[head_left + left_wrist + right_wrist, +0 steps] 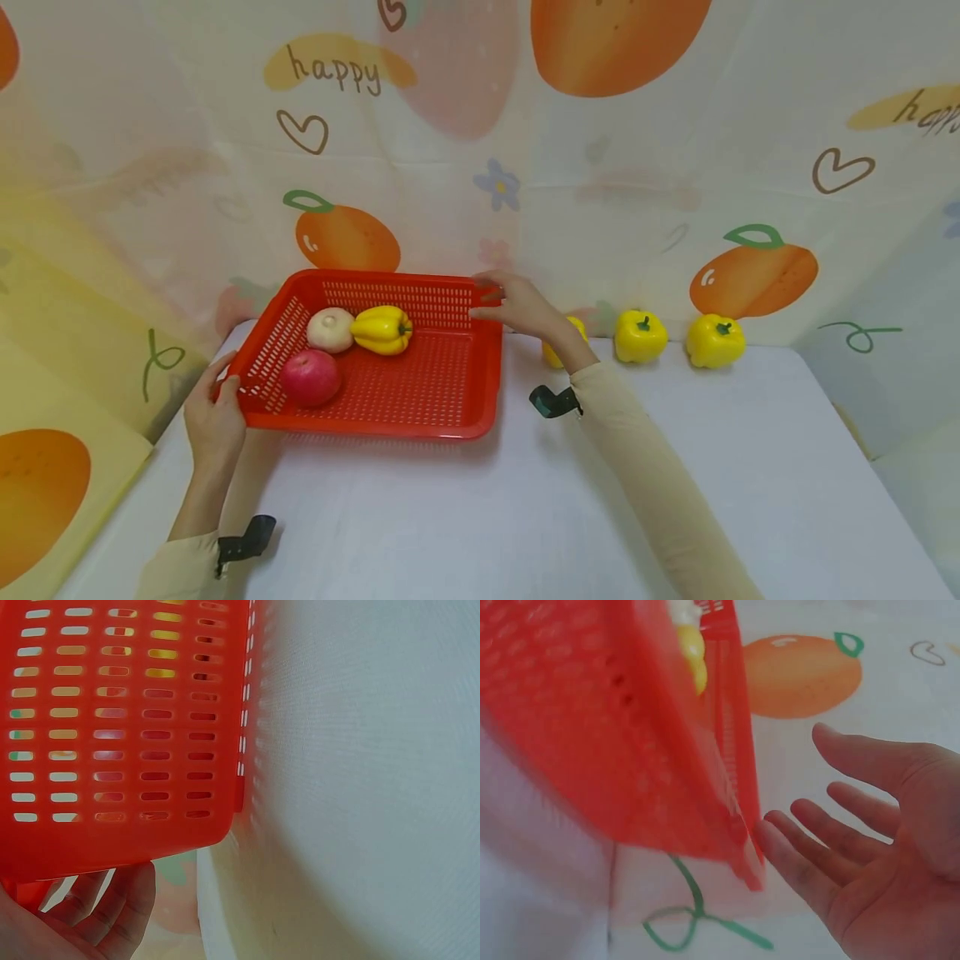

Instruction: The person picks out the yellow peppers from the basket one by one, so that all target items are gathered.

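Observation:
A red plastic basket [405, 425] with slotted walls holds a yellow bell pepper [384, 331], a whitish round vegetable [330, 330] and a pinkish-red round fruit [311, 378], all towards its left side. At the basket's left end, my left hand [216, 417] grips the rim; the left wrist view shows the fingers [129, 907] curled at its edge. My right hand [517, 307] is by the far right corner. Its fingers [799, 859] are spread and loosely bent in the right wrist view, with a fingertip at the rim; contact is unclear.
Two yellow bell peppers [641, 336] [716, 341] stand on the white table [465, 517] to the right. Another yellow pepper [553, 354] is partly hidden behind my right wrist. A printed cloth [570, 217] hangs close behind the basket.

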A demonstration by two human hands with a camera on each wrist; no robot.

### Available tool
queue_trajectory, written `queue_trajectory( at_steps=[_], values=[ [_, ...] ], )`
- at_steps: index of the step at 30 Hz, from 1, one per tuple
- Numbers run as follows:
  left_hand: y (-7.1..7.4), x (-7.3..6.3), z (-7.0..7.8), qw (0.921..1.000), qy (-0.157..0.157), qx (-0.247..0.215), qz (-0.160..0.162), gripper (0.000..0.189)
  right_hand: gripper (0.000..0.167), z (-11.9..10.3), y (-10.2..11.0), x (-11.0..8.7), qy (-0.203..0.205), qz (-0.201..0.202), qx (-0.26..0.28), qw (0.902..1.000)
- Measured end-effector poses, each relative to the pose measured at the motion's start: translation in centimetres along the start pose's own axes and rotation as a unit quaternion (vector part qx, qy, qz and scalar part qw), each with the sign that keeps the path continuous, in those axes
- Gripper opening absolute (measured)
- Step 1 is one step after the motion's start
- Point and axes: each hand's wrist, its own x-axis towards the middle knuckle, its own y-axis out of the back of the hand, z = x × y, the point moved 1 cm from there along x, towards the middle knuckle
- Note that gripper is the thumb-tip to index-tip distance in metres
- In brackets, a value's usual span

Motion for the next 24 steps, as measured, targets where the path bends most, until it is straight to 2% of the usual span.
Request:
queue_trajectory(
  at_steps=[6,11,14,20,24],
  values=[
    [0.2,-0.1,-0.1,0.9999,0.011,-0.001,-0.001,0.042,0.056,-0.5,-2.2,2.1,-0.003,-0.019,-0.002,0.9998],
    [0.3,0.1,-0.2,1.0,0.002,-0.004,0.004,0.041,0.056,-1.2,-4.2,3.5,-0.038,-0.037,-0.016,0.9985],
    [0.3,0.3,-0.1,1.0,0.0,-0.007,0.004,0.041,0.057,-1.6,-5.4,4.3,-0.064,-0.047,-0.007,0.9968],
    [0.2,0.3,-0.2,0.9997,0.019,-0.012,-0.009,0.042,0.065,-2.1,-7.4,5.4,-0.116,-0.059,0.024,0.9913],
    [0.0,0.2,-0.1,0.9996,0.011,-0.025,-0.002,0.041,0.069,-2.1,-8.7,6.1,-0.137,-0.067,0.023,0.9881]
  ],
)
